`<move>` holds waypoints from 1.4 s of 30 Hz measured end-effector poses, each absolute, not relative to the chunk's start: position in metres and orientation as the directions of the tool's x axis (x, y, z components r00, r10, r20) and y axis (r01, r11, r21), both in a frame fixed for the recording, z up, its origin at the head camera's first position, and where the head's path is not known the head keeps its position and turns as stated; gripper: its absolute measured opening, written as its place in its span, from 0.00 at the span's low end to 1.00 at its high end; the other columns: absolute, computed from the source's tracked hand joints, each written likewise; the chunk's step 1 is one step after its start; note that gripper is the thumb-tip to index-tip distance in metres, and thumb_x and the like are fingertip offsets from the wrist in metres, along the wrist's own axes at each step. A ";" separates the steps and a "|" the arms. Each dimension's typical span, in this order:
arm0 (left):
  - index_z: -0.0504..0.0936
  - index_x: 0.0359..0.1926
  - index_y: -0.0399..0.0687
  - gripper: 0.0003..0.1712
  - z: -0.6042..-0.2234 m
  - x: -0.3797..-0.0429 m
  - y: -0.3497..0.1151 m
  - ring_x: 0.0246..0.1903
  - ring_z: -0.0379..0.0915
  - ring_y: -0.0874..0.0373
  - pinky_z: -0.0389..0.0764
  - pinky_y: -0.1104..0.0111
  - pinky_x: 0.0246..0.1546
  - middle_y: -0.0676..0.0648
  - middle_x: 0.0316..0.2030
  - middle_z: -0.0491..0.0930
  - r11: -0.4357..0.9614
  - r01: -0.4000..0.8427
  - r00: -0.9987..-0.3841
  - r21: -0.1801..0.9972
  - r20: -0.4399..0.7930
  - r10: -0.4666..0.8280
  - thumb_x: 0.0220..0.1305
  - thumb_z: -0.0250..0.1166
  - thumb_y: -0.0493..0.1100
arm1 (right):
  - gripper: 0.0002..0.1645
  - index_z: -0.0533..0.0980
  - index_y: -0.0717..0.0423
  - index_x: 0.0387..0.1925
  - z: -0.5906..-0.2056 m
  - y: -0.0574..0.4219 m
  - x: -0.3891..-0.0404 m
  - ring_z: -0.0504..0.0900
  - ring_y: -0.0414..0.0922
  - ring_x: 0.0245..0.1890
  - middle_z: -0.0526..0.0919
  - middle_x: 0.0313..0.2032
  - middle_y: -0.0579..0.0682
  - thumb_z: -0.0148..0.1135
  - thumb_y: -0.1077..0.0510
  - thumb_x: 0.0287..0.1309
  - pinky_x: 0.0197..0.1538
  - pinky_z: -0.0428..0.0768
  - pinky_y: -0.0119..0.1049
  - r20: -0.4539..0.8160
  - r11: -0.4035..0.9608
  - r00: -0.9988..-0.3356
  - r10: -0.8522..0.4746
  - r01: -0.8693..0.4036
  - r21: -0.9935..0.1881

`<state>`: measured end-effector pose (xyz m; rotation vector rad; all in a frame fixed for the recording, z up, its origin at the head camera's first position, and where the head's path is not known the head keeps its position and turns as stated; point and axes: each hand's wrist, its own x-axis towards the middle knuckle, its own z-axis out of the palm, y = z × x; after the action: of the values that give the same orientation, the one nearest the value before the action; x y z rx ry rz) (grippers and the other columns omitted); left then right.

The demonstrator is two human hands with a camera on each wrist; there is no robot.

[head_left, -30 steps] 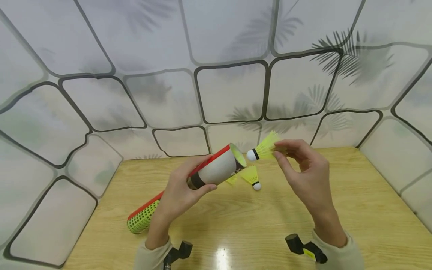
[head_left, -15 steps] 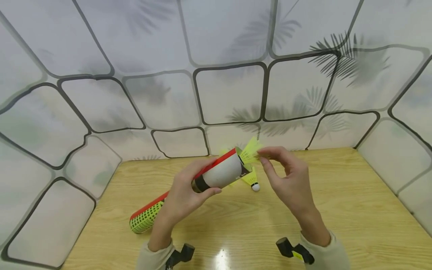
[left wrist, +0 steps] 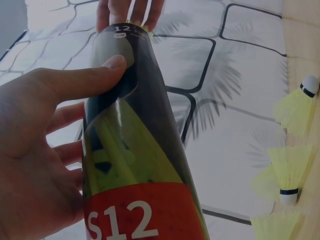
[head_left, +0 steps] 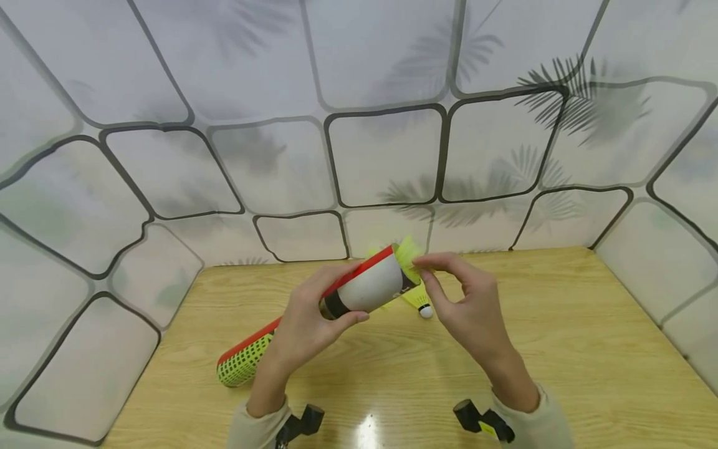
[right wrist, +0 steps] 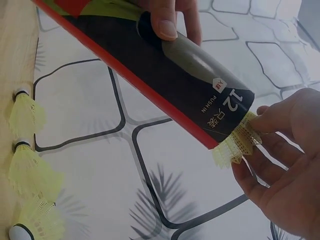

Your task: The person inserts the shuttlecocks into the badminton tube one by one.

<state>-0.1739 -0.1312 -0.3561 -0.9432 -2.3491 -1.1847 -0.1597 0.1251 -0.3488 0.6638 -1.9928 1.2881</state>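
My left hand [head_left: 305,318] grips a shuttlecock tube [head_left: 367,287] around its middle, tilted with the open end up to the right. The tube [left wrist: 137,150] carries red, black and grey print in the left wrist view, and yellow shows through its clear part. With thumb and fingers my right hand [head_left: 471,305] pinches the feathered skirt of a yellow shuttlecock [head_left: 407,255] at the tube's mouth. In the right wrist view that shuttlecock [right wrist: 235,145] is mostly inside the tube, only the skirt's rim sticking out; its cork is hidden.
Another yellow shuttlecock [head_left: 423,305] with a white cork lies on the wooden table [head_left: 505,349] behind the tube. More loose shuttlecocks [right wrist: 30,175] lie in a row in the right wrist view. A patterned cloth wall [head_left: 387,156] rises behind the table.
My right hand has moved left toward the tube, and the shuttlecock has gone from outside the mouth to mostly inside it, cork first. The left hand and tube have shifted slightly right.
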 end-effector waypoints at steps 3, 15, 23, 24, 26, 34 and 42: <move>0.76 0.69 0.57 0.44 -0.356 -0.174 -0.131 0.58 0.75 0.59 0.81 0.55 0.52 0.56 0.62 0.77 0.426 0.694 -0.719 0.580 0.561 0.409 0.50 0.83 0.40 | 0.16 0.85 0.58 0.44 -0.349 0.124 -0.158 0.85 0.43 0.47 0.88 0.43 0.48 0.67 0.76 0.58 0.53 0.80 0.33 0.747 0.387 -0.660 -0.074 -0.710 -0.589; 0.76 0.68 0.56 0.44 -0.355 -0.174 -0.131 0.57 0.76 0.58 0.82 0.55 0.51 0.56 0.62 0.78 0.426 0.695 -0.719 0.578 0.563 0.409 0.50 0.83 0.40 | 0.16 0.85 0.57 0.44 -0.350 0.121 -0.157 0.86 0.44 0.49 0.88 0.44 0.48 0.65 0.76 0.61 0.54 0.80 0.32 0.728 0.343 -0.677 -0.114 -0.714 -0.610; 0.76 0.68 0.55 0.43 -0.354 -0.175 -0.132 0.57 0.76 0.59 0.81 0.56 0.52 0.56 0.62 0.78 0.422 0.684 -0.729 0.595 0.550 0.407 0.51 0.83 0.39 | 0.15 0.83 0.58 0.47 -0.350 0.122 -0.158 0.85 0.47 0.51 0.86 0.47 0.50 0.62 0.75 0.64 0.57 0.79 0.33 0.697 0.296 -0.700 -0.156 -0.706 -0.643; 0.76 0.68 0.55 0.43 -0.354 -0.175 -0.132 0.57 0.76 0.59 0.81 0.56 0.52 0.56 0.62 0.78 0.423 0.681 -0.732 0.598 0.546 0.407 0.51 0.83 0.40 | 0.16 0.83 0.58 0.48 -0.350 0.122 -0.158 0.85 0.47 0.51 0.86 0.47 0.50 0.62 0.75 0.64 0.57 0.79 0.33 0.690 0.287 -0.705 -0.164 -0.704 -0.650; 0.76 0.68 0.55 0.43 -0.354 -0.175 -0.133 0.57 0.76 0.59 0.81 0.56 0.52 0.56 0.62 0.78 0.423 0.679 -0.734 0.600 0.544 0.406 0.51 0.83 0.39 | 0.16 0.82 0.58 0.49 -0.350 0.122 -0.158 0.85 0.48 0.52 0.86 0.48 0.50 0.61 0.75 0.65 0.58 0.79 0.33 0.677 0.270 -0.714 -0.179 -0.698 -0.664; 0.76 0.68 0.55 0.43 -0.353 -0.175 -0.134 0.58 0.76 0.59 0.81 0.56 0.52 0.56 0.62 0.78 0.418 0.695 -0.719 0.585 0.559 0.412 0.51 0.83 0.40 | 0.16 0.80 0.60 0.52 -0.351 0.123 -0.159 0.84 0.50 0.54 0.84 0.49 0.51 0.58 0.75 0.67 0.57 0.79 0.33 0.644 0.224 -0.731 -0.225 -0.682 -0.696; 0.76 0.68 0.53 0.42 -0.354 -0.174 -0.135 0.57 0.77 0.55 0.82 0.54 0.51 0.53 0.62 0.79 0.402 0.708 -0.706 0.581 0.571 0.418 0.52 0.82 0.41 | 0.17 0.78 0.60 0.53 -0.353 0.122 -0.159 0.84 0.46 0.53 0.83 0.50 0.50 0.57 0.75 0.67 0.55 0.81 0.33 0.642 0.205 -0.726 -0.249 -0.687 -0.697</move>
<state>-0.1741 -0.1353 -0.3535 -0.9755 -2.3295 -1.2085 -0.1595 0.1222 -0.3526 0.8720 -2.0966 1.5320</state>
